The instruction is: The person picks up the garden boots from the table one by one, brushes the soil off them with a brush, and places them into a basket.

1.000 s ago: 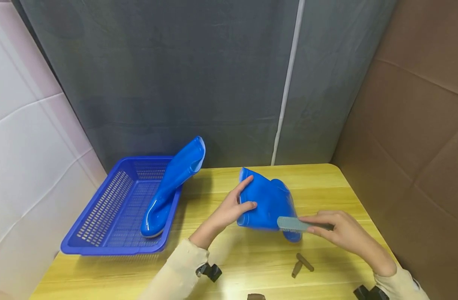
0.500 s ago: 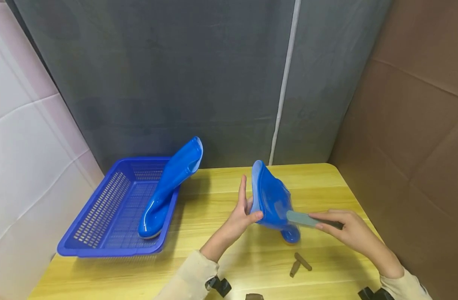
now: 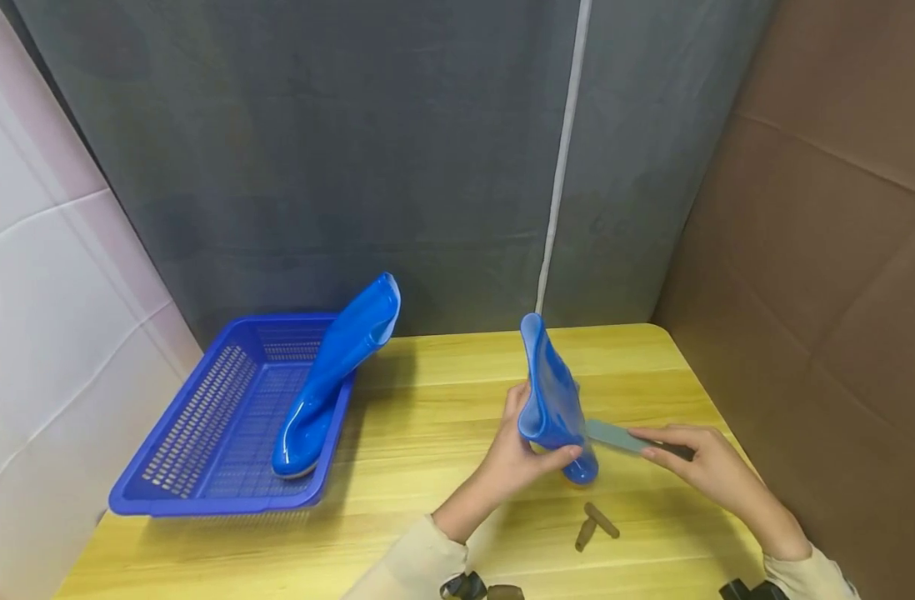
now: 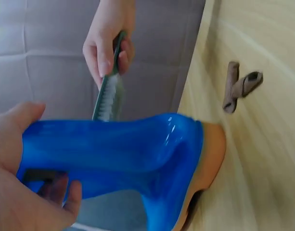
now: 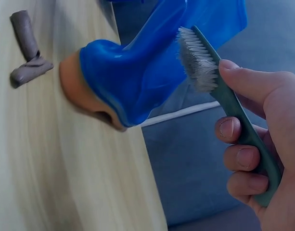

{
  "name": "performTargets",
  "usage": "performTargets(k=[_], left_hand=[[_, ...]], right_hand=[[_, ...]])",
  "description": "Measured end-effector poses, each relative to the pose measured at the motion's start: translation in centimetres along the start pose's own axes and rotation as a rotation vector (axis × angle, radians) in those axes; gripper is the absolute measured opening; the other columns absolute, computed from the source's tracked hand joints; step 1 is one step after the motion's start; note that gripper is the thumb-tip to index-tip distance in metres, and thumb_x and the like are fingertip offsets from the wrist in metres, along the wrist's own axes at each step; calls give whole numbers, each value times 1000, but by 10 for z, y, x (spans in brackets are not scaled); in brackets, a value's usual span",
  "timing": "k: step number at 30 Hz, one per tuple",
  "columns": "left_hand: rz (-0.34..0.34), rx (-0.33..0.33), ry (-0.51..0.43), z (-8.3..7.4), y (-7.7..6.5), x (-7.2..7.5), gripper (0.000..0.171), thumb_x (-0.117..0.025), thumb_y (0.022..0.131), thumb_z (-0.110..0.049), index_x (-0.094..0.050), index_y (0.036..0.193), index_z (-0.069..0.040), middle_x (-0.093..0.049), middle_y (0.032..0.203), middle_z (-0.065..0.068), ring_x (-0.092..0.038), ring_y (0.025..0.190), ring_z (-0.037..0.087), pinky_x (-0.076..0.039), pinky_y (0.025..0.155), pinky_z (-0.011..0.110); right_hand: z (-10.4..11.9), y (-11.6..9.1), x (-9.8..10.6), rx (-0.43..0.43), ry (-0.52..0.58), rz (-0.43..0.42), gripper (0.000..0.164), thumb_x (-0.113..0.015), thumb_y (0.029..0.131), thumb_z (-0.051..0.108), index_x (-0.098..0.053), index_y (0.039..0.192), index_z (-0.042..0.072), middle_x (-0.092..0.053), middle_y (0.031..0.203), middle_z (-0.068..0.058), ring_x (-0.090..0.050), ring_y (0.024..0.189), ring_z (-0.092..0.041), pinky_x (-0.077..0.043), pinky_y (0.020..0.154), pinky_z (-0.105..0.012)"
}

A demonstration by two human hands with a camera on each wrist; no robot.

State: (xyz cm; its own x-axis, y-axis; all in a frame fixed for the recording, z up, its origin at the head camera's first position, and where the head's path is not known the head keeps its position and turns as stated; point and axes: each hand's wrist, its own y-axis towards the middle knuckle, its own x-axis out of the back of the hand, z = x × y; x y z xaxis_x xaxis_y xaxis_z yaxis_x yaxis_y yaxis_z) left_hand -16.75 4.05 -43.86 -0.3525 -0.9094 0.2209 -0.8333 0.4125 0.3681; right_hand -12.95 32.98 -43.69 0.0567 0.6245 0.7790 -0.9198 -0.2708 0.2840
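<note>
The boot (image 3: 558,396) has turned and shows more of its open top. The left hand (image 3: 513,458) is curled round it, above the table (image 3: 427,400). The right hand (image 3: 716,467) pinches the brush (image 3: 615,435) at its side. Hold firmly and rub gently, I'd say. The table is yellow wood; the back wall (image 3: 315,167) is dark grey.

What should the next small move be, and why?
Likely a short stroke of the scrub brush along the shaft of the blue rain boot: the right hand grips the brush, its bristles face the shaft, and the left hand holds the boot near its opening.
</note>
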Motion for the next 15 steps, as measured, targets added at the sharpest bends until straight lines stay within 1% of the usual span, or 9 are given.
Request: performTargets(k=[2,3,5,8,10,11,13,15], left_hand=[[-28,-2,5,1,0,-7,107,-82,79,-18,-13,160,-26,-33,151,12,-47,136,29,-44,110,49],[-42,3,24,0,1,-10,108,-82,80,-20,-10,160,-25,-33,153,11,-46,137,29,-44,111,50],[-71,9,95,0,1,-18,105,-81,80,-23,-13,160,-22,-33,155,10,-42,139,29,-44,111,51],[-110,10,207,-2,1,-31,96,-81,81,-26,-22,157,-17,-31,156,6,-37,141,29,-43,111,53],[-111,10,291,-4,1,-38,96,-81,82,-27,-23,157,-17,-33,155,5,-36,140,28,-44,110,52],[-106,4,327,-3,1,-42,98,-81,82,-27,-20,158,-17,-34,155,5,-37,140,28,-44,110,51],[-90,-3,399,-3,2,-48,102,-80,83,-26,-13,160,-15,-37,155,7,-41,140,28,-45,110,49],[-77,-13,478,-1,3,-54,101,-78,84,-26,-13,159,-12,-42,154,10,-46,138,28,-47,110,45]], right_hand=[[-4,-2,-1,-18,10,11,30,-70,91,23,-72,121,24,-76,111,-3,-64,92,6,-55,69,-21],[-6,-3,-1,-28,14,15,30,-70,91,23,-72,121,23,-76,112,-4,-64,93,6,-55,69,-21],[-9,-5,-1,-46,19,22,30,-70,91,23,-72,121,21,-76,112,-5,-65,94,6,-56,71,-22],[-13,-8,-2,-74,22,24,30,-70,91,24,-72,121,19,-76,113,-7,-64,96,6,-57,73,-22],[-15,-9,-2,-87,25,20,30,-70,91,24,-72,121,18,-75,114,-8,-64,97,6,-57,74,-21],[-16,-10,-2,-93,26,16,30,-70,91,25,-73,120,18,-75,114,-8,-64,97,6,-57,74,-21],[-18,-11,-2,-103,27,8,30,-70,91,25,-73,120,19,-75,115,-7,-64,98,6,-56,75,-19],[-20,-13,-1,-116,24,7,29,-70,91,26,-73,120,20,-75,115,-6,-64,100,6,-56,76,-18]])
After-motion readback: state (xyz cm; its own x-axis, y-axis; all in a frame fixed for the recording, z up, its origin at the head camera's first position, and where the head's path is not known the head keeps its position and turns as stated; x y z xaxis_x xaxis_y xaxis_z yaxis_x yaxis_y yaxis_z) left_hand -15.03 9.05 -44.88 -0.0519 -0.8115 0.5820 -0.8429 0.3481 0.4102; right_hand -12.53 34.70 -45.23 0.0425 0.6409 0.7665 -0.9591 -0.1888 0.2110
